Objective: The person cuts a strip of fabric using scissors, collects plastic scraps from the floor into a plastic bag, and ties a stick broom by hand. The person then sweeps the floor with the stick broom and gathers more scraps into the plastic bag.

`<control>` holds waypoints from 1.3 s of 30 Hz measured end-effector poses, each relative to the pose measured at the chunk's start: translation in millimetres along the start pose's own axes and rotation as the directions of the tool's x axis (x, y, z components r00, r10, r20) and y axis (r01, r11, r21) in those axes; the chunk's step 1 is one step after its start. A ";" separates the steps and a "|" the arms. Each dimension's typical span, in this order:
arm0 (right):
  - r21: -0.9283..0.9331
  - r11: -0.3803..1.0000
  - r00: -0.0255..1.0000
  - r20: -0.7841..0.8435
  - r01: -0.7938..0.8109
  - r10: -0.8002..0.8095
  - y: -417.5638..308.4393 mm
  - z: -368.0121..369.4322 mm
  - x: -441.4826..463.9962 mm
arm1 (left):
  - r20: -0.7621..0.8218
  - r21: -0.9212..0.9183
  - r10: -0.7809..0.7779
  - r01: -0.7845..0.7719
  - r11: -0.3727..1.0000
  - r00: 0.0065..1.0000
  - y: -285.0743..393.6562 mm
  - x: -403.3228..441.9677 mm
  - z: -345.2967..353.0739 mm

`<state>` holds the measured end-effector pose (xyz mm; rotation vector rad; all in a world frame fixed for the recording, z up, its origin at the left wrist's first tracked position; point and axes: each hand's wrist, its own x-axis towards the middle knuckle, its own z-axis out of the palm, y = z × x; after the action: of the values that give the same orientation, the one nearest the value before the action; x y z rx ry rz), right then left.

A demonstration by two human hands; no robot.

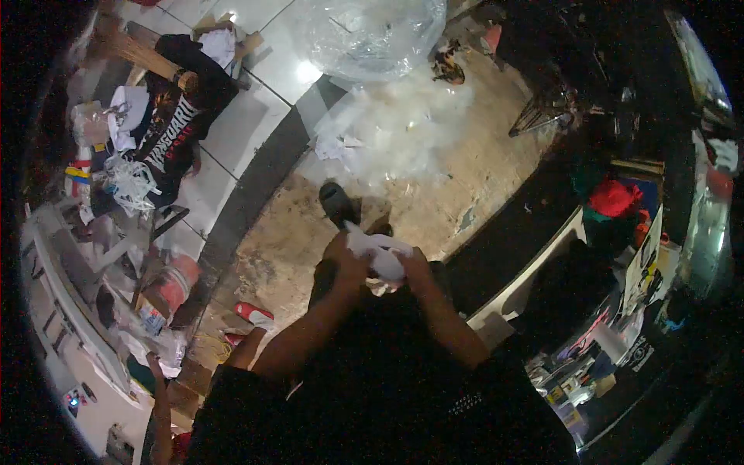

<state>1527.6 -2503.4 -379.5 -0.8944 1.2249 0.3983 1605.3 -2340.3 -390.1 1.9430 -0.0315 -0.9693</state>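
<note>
- Head view: the left hand (346, 260) and right hand (418, 269) are holding a white fabric piece (386, 265) between them, their fingers pinching its opposite sides.
- Fluffy white stuffing (411, 120) is lying ahead on the brown floor (271, 240), just beside a clear plastic bag (372, 39).
- Another person's hand (154, 361) is showing at lower left.

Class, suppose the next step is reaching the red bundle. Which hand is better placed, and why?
Probably the right hand: nearer the red bundle, on the wearer's right, than the left hand, though both hold the white item.
</note>
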 end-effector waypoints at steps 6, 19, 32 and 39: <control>-0.861 0.506 0.858 0.220 -0.054 0.465 -67.2 -18.9 42.3 | 0.289 -0.514 -0.457 0.539 0.667 0.841 -17.3 66.9 -8.4; -0.822 0.452 0.939 0.306 0.345 -0.159 -166.4 -240.9 207.2 | -0.023 -0.750 -0.727 0.469 0.466 0.687 -100.3 139.4 85.3; -0.826 0.559 0.943 -0.129 0.070 -0.308 -240.9 -459.8 609.1 | -0.219 -0.557 -0.890 0.698 0.450 0.400 -242.9 324.8 108.8; -0.977 -0.156 0.847 0.203 0.144 -0.492 -244.8 -449.0 761.1 | -0.236 -0.693 -0.796 0.478 0.540 0.557 -359.3 398.5 95.1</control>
<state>1661.7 -3142.8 -1022.9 -2.6714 0.6025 0.8252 1693.8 -2361.5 -927.4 1.5630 1.3091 -0.7199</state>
